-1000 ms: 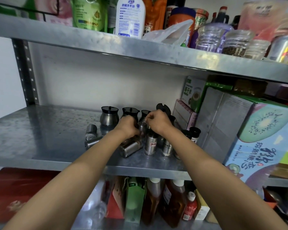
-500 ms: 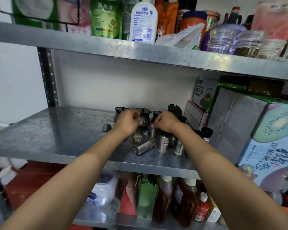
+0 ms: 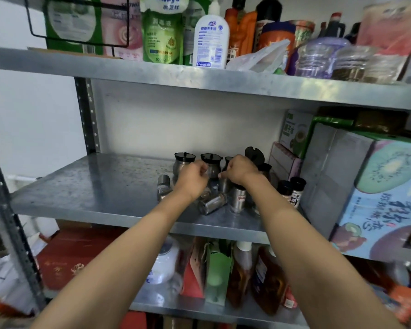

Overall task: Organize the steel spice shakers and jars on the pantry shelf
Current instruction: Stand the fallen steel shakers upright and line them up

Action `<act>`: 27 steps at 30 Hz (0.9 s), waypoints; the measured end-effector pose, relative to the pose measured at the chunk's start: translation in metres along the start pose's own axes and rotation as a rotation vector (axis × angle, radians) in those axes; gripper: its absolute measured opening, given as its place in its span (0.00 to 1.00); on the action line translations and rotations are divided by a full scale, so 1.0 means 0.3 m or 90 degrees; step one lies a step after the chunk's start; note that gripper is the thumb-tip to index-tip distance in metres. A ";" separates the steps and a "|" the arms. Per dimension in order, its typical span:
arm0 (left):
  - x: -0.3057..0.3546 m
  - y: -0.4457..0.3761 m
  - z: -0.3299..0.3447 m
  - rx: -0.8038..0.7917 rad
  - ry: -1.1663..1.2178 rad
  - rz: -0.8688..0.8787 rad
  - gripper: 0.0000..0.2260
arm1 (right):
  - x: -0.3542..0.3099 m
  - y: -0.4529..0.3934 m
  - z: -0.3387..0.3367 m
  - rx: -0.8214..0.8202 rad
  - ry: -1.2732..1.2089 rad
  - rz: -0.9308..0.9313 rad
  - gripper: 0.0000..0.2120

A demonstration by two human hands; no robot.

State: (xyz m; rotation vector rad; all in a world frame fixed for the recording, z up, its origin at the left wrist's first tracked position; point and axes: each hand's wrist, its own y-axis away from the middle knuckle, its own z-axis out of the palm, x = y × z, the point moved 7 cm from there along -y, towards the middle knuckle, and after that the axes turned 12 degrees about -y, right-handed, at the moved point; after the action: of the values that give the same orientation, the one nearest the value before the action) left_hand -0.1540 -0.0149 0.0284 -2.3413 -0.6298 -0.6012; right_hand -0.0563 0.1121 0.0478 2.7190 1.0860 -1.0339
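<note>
Steel spice shakers and jars cluster on the middle shelf (image 3: pixel 81 193). At the back stand steel jars with black lids (image 3: pixel 184 162). One small shaker (image 3: pixel 163 181) is upright at the left, and another (image 3: pixel 212 204) lies on its side in front. A taller shaker with a red label (image 3: pixel 238 198) stands upright. My left hand (image 3: pixel 192 179) has its fingers curled against the middle jar (image 3: pixel 212 165). My right hand (image 3: pixel 240 169) pinches the top of an upright steel shaker (image 3: pixel 224 185). Both hands hide part of the cluster.
Two black-capped spice bottles (image 3: pixel 294 192) stand right of the cluster, beside a big kiwi-print box (image 3: pixel 377 186) and smaller cartons (image 3: pixel 292 131). The upper shelf's edge (image 3: pixel 199 77) hangs above. Bottles and bags (image 3: pixel 242 276) fill the shelf below. The shelf's left half is bare metal.
Both hands stay in the shaker cluster and have shifted slightly toward the jars at the back. My view has swung left and pulled back.
</note>
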 end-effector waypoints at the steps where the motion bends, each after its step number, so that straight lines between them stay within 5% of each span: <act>1: 0.005 0.002 0.001 0.002 -0.003 0.004 0.11 | 0.009 -0.006 0.006 -0.007 -0.012 0.004 0.14; 10: 0.024 -0.023 0.004 0.010 -0.012 0.017 0.11 | 0.047 -0.057 0.010 -0.090 -0.010 -0.010 0.06; 19: 0.019 -0.036 0.010 -0.002 -0.051 0.017 0.11 | 0.046 -0.034 -0.008 -0.077 -0.020 -0.031 0.15; 27: 0.007 -0.034 0.010 -0.008 -0.072 0.031 0.10 | 0.053 -0.069 -0.006 -0.097 -0.038 -0.031 0.09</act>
State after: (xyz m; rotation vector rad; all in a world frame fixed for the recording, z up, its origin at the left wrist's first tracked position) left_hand -0.1573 -0.0053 0.0321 -2.4091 -0.6190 -0.4540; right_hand -0.0598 0.1378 0.0438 2.5400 1.1761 -0.9877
